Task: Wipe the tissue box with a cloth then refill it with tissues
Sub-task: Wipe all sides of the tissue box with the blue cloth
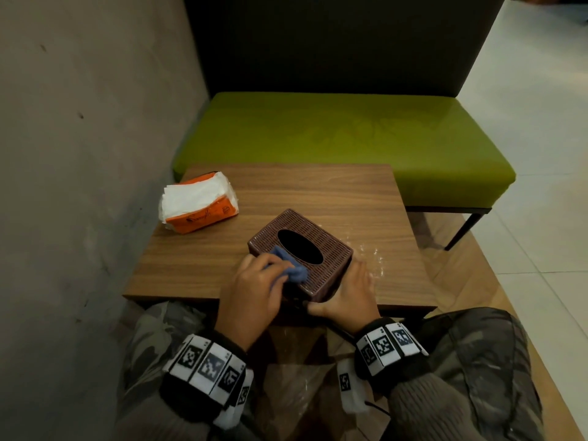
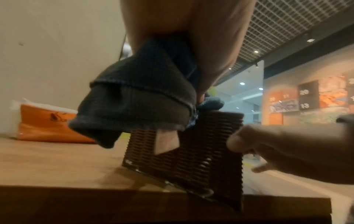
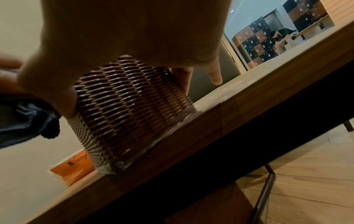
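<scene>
A brown woven tissue box (image 1: 310,227) with an empty oval slot stands near the front edge of the wooden table (image 1: 318,186). My left hand (image 1: 264,275) grips a bunched blue cloth (image 1: 297,273) and presses it on the box's near top edge. In the left wrist view the cloth (image 2: 138,98) hangs over the box (image 2: 191,166). My right hand (image 1: 346,291) holds the box's near right corner, thumb on the near side, fingers along the right side (image 3: 130,106). An orange pack of white tissues (image 1: 199,202) lies at the table's left rear.
A grey wall runs along the left. A green bench (image 1: 350,132) with a dark backrest stands behind the table. White specks (image 1: 375,259) lie on the table right of the box. My knees sit under the table's front edge.
</scene>
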